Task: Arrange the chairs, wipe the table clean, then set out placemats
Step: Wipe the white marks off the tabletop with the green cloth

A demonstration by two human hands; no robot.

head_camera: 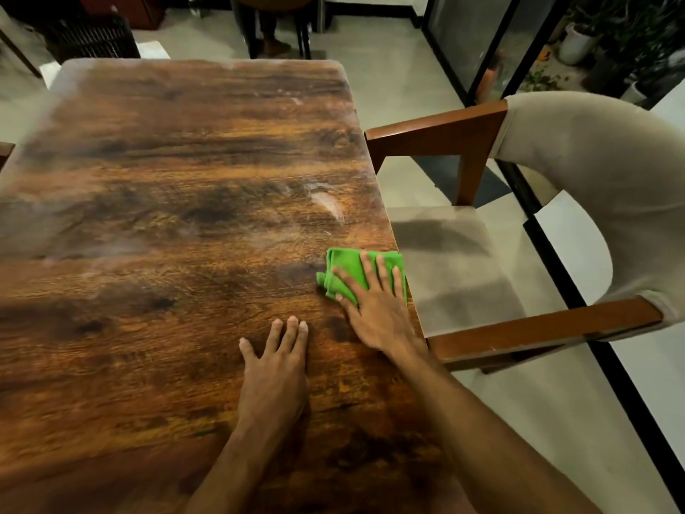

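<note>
R hand (374, 309) flat pressing green cloth (343, 263) at table (166, 161) R edge, L hand (276, 369) flat, released

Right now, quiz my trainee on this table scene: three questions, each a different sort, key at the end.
1. True or false: the green cloth lies at the table's left edge.
2. Which hand presses the cloth? A) left hand B) right hand
3. Fill in: the pale smear on the wood lies nearest the ____ with wooden arms.

Key: 1 false, it is at the right edge. 2 B. 3 chair.
</note>
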